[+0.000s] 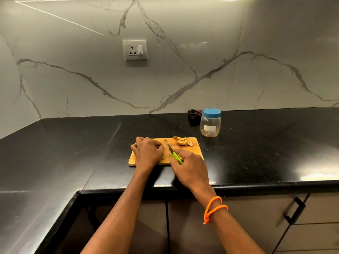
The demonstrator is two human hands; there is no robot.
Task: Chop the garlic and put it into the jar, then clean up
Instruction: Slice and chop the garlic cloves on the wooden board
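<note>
A wooden cutting board (194, 153) lies on the black counter. At its far right edge sits a small pile of pale garlic pieces (183, 141). My right hand (190, 167) grips the green handle of a small knife (173, 152), whose blade points away across the board. My left hand (147, 153) rests curled on the board's left half, fingertips close to the blade; whatever it holds is hidden under the fingers. A clear plastic jar (210, 125) with a blue lid stands closed behind the board to the right.
A dark crumpled cloth (194, 114) lies behind the jar against the marble wall. A wall socket (135, 50) sits above. The black counter (73, 143) bends round an L-corner on the left. Cabinet doors with a black handle (294, 210) lie below.
</note>
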